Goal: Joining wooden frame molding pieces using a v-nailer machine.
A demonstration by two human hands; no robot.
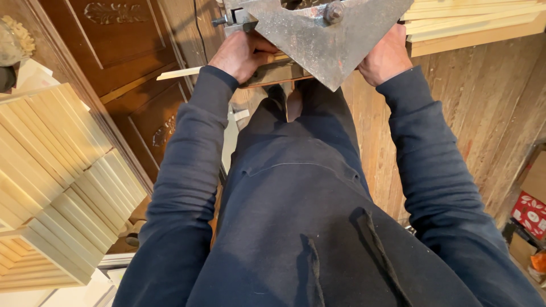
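My left hand (pixel 243 54) grips a thin pale wooden strip (pixel 177 73) that sticks out to the left, pressed under a worn grey metal machine plate (pixel 318 40) with a bolt on top. At the plate's right edge my right hand (pixel 387 57) rests with fingers curled, touching the metal and the wood beneath; what it holds is hidden. Both arms are in dark blue sleeves, and my dark hooded top fills the middle of the view.
Stacks of pale cut wooden slats (pixel 51 170) stand at the left. More slats (pixel 472 23) lie at the top right. Carved dark wooden panels (pixel 131 51) lean behind. A plank floor (pixel 483 113) and cardboard boxes (pixel 532 210) are on the right.
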